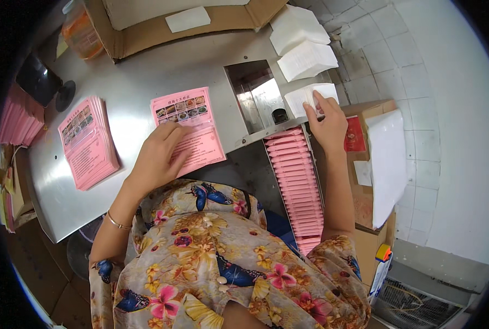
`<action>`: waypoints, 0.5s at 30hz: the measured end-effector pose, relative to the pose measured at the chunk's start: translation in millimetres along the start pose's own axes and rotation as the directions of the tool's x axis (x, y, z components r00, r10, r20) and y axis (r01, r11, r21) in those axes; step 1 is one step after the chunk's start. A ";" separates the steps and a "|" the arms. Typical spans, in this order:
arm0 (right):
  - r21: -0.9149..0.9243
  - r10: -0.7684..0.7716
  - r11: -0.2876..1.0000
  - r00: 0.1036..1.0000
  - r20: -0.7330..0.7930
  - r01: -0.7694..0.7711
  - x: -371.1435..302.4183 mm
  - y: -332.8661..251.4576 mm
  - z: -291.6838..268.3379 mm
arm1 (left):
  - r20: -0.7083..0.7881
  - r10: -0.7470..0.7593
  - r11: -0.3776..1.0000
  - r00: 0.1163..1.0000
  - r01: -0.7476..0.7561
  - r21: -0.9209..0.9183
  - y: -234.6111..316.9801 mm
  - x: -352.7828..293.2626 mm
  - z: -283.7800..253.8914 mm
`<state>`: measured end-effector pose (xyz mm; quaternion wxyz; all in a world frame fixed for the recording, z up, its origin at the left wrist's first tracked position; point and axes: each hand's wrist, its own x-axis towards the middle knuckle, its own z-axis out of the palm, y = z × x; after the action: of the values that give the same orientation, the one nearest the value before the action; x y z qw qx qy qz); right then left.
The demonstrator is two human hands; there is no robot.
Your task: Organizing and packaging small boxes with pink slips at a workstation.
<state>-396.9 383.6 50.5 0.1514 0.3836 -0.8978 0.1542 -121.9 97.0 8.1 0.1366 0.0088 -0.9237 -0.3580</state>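
Steel worktable point(145, 77), bare metal, fills the view from nine to twelve o'clock; white tiled floor lies at three.
Cardboard box point(145, 35), open, sits at twelve o'clock on the table's far edge.
Second carton point(365, 203), with a white sheet over it, stands at three o'clock beside your right arm.
Row of pink packets point(296, 186), overlapping in a metal channel, runs from centre toward five o'clock.
Stack of pink leaflets point(88, 142) rests at nine o'clock, well apart from your hands.
Loose white tissue stacks point(305, 44) lie at one o'clock.
Single pink leaflet point(192, 123) lies at centre; your left hand point(156, 159) presses flat on its lower part, fingers spread.
White tissue wad point(310, 96), at two o'clock by the channel's head; your right hand point(327, 126) pinches it, fingers closed on its edge.
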 end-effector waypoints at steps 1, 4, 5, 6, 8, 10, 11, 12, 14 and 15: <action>0.000 0.002 1.000 1.000 0.000 -0.002 0.6 0.3 0.1 | 0.002 0.001 1.000 1.000 -0.001 0.000 0.3 -1.5 -1.0; 0.025 0.012 1.000 0.999 0.033 -0.013 2.6 2.0 0.9 | -0.020 -0.004 1.000 1.000 0.003 -0.026 1.9 -6.0 -3.1; 0.001 0.008 1.000 1.000 0.019 -0.008 3.0 3.2 2.0 | 0.001 -0.024 0.999 1.000 0.024 -0.045 1.5 -7.3 -3.9; -0.023 0.003 1.000 1.000 0.004 -0.003 3.7 4.3 2.5 | 0.023 -0.045 0.997 0.999 0.046 -0.062 0.8 -8.8 -4.7; -0.040 -0.020 0.999 1.000 0.005 0.020 5.6 7.3 1.0 | 0.022 -0.027 1.000 0.999 0.027 0.014 -4.1 -13.4 -3.4; -0.057 -0.042 0.998 0.999 0.004 0.042 10.5 19.8 2.8 | 0.023 -0.009 0.996 1.000 0.006 0.093 -5.6 -15.7 -1.6; -0.076 -0.134 0.989 0.985 -0.106 0.126 13.4 36.8 8.6 | 0.000 0.004 0.973 1.000 -0.004 0.231 -4.5 -14.1 0.0; -0.097 -0.229 0.972 0.950 -0.211 0.213 15.4 42.9 12.1 | -0.024 0.011 0.929 1.000 -0.001 0.369 -3.5 -15.6 0.0; -0.092 -0.204 0.977 0.962 -0.180 0.190 10.4 48.4 13.5 | -0.009 -0.014 0.924 1.000 0.016 0.382 -9.1 -15.6 8.8; -0.094 -0.182 0.981 0.973 -0.144 0.169 10.7 40.9 12.1 | 0.005 -0.037 0.921 0.999 0.033 0.389 -9.9 -11.0 11.2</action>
<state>-435.9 398.9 37.1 0.2480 0.4421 -0.8518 0.1323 -115.0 98.3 -9.0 0.1201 0.0501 -0.9768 -0.1702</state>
